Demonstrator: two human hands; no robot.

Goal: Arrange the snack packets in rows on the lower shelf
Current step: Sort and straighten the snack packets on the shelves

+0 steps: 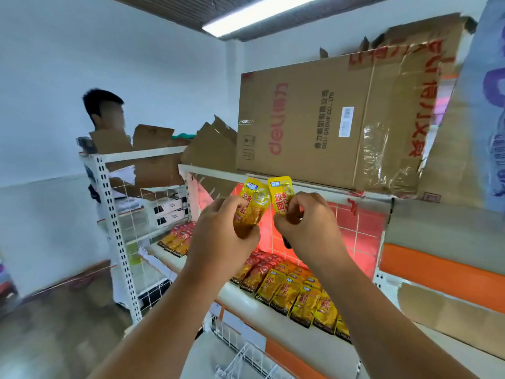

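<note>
Each hand grips one yellow packet: left hand (222, 228), right hand (306, 225). Next, probably, lay them beside the rows (297, 294) on the shelf (246, 299).

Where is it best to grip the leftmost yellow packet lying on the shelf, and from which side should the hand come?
Pinch the yellow packet at its near short end, the dark strip by the front edge of the shelf, coming from the front and slightly above. It lies flat, with neighbours close against both long sides, so only that end looks free.
</note>
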